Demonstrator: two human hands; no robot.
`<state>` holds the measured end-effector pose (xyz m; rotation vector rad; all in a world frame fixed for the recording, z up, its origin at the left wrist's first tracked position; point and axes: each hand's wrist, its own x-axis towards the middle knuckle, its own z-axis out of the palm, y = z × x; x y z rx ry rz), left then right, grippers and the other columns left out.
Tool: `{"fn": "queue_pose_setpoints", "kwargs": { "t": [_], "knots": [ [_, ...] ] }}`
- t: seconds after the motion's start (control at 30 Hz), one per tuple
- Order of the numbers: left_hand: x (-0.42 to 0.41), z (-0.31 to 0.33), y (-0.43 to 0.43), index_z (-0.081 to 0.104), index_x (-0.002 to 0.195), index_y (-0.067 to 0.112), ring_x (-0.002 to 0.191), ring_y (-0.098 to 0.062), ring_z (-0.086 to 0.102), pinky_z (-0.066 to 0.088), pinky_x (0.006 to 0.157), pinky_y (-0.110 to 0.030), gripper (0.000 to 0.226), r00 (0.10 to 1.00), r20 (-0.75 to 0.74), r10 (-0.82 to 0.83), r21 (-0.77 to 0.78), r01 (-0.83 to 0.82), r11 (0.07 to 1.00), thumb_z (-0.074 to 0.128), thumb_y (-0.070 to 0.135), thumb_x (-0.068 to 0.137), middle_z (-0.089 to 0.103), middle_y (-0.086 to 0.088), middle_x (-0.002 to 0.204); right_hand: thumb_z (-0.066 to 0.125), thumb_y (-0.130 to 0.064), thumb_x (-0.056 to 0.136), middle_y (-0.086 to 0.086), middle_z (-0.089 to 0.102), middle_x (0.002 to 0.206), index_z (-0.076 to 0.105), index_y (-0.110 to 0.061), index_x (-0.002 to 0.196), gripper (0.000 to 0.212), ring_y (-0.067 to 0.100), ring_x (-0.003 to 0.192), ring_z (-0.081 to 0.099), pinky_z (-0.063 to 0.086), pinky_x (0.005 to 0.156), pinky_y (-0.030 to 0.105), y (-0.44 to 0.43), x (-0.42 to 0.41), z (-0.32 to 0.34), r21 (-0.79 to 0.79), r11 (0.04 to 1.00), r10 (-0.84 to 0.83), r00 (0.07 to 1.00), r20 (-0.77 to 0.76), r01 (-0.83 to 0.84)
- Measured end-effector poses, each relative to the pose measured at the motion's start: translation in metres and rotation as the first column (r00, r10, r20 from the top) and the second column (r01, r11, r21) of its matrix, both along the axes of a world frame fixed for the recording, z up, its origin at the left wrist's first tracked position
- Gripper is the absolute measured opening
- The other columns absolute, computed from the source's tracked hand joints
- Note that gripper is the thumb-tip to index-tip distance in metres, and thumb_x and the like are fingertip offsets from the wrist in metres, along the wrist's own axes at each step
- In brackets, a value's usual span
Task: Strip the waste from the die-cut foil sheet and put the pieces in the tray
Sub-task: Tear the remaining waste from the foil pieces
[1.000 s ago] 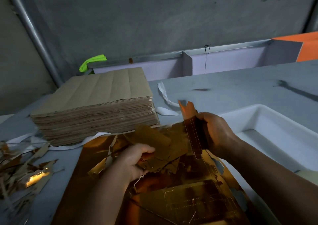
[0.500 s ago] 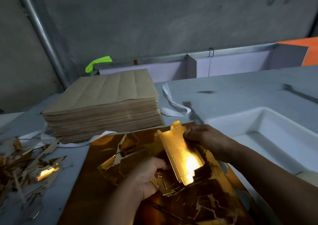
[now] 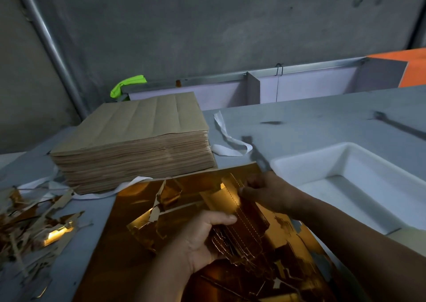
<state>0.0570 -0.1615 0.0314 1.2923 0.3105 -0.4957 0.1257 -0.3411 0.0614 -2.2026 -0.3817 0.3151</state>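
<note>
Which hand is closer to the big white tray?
The right hand. It pinches a gold strip just left of the white tray, by its near corner. The left hand grips gold pieces farther left, over the foil sheet.

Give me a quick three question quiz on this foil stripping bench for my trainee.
1. True or false: the scrap pile lies on the table left of the gold foil sheet.
2. The left hand and right hand both hold: A) the white strip, B) the perforated gold piece, C) the brown stack.
3. Fill in: the white tray sits on the sheet's ____ side.
Key: 1 true; 2 B; 3 right.
</note>
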Motion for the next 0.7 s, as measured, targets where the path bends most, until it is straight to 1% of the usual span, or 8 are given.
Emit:
{"fn": "queue_pose_setpoints", "kwargs": {
  "t": [0.1,0.17,0.23,0.3,0.4,0.5,0.6,0.7],
  "knots": [
    [-0.001,0.002,-0.006,0.06,0.117,0.007,0.105,-0.035,0.066,0.052,0.094,-0.051,0.059,1.0,0.005,0.015,0.101,-0.015,0.995,0.08,0.011,0.061,0.071,-0.017,0.111,0.058,-0.033,0.098,-0.006,0.056,0.068,0.06,-0.022,0.076,0.025,0.005,0.063,0.053,0.043,0.063,0.026,-0.001,-0.001,0.0,-0.014,0.999,0.035,0.999,0.002,-0.035],
    [0.001,0.001,-0.004,0.061,0.112,0.009,0.101,-0.035,0.067,0.053,0.091,-0.05,0.046,0.999,0.006,0.042,0.132,-0.042,0.99,0.077,0.004,0.069,0.072,-0.016,0.105,0.056,-0.036,0.098,-0.006,0.059,0.071,0.061,-0.022,0.078,0.025,0.006,0.067,0.058,0.046,0.065,0.025,0.0,-0.003,0.001,0.032,0.999,0.015,1.0,-0.003,-0.015],
    [0.004,0.0,0.003,0.063,0.104,0.007,0.091,-0.036,0.07,0.056,0.079,-0.046,0.032,0.998,0.01,0.061,0.12,-0.062,0.991,0.072,-0.002,0.074,0.075,-0.016,0.093,0.053,-0.035,0.1,-0.005,0.065,0.085,0.065,-0.023,0.087,0.021,0.011,0.08,0.063,0.05,0.073,0.027,0.001,-0.002,0.003,0.15,0.987,-0.054,0.998,-0.027,0.057],
    [0.006,0.001,0.011,0.064,0.099,0.004,0.087,-0.037,0.071,0.056,0.073,-0.043,0.033,0.997,0.014,0.072,0.117,-0.074,0.99,0.072,-0.003,0.068,0.075,-0.016,0.084,0.05,-0.028,0.101,-0.007,0.064,0.094,0.067,-0.025,0.094,0.019,0.01,0.088,0.061,0.046,0.077,0.026,0.002,-0.001,0.005,0.232,0.966,-0.108,0.993,-0.039,0.114],
    [0.006,0.005,0.023,0.065,0.095,0.002,0.086,-0.038,0.069,0.055,0.074,-0.043,0.037,0.997,0.022,0.07,0.116,-0.072,0.991,0.073,0.001,0.059,0.074,-0.017,0.082,0.046,-0.016,0.101,-0.01,0.06,0.092,0.066,-0.026,0.099,0.023,0.006,0.085,0.055,0.041,0.075,0.022,0.002,-0.001,0.009,0.227,0.967,-0.102,0.993,-0.056,0.112],
    [0.005,0.008,0.033,0.063,0.1,0.003,0.09,-0.039,0.067,0.054,0.074,-0.045,0.044,0.996,0.021,0.089,0.122,-0.091,0.988,0.074,0.003,0.057,0.071,-0.02,0.089,0.044,-0.01,0.099,0.004,0.063,0.086,0.067,-0.02,0.101,0.025,0.015,0.075,0.057,0.043,0.064,0.025,0.001,-0.003,0.01,0.215,0.972,-0.067,0.992,-0.109,0.09],
    [0.005,0.011,0.04,0.061,0.097,0.004,0.079,-0.035,0.068,0.053,0.068,-0.042,0.045,0.995,0.034,0.097,0.143,-0.101,0.985,0.075,0.002,0.053,0.071,-0.015,0.077,0.04,-0.005,0.099,0.009,0.061,0.081,0.066,-0.017,0.102,0.029,0.02,0.072,0.056,0.045,0.064,0.032,0.001,-0.004,0.009,0.174,0.982,-0.045,0.991,-0.127,0.067],
    [0.005,0.014,0.045,0.061,0.093,0.004,0.069,-0.031,0.07,0.054,0.068,-0.041,0.047,0.995,0.038,0.097,0.17,-0.102,0.98,0.077,0.003,0.049,0.071,-0.013,0.07,0.042,-0.003,0.097,0.003,0.059,0.075,0.066,-0.018,0.099,0.029,0.016,0.068,0.055,0.044,0.064,0.031,0.0,-0.002,0.007,0.159,0.985,-0.041,0.99,-0.131,0.062]
  ]
}}
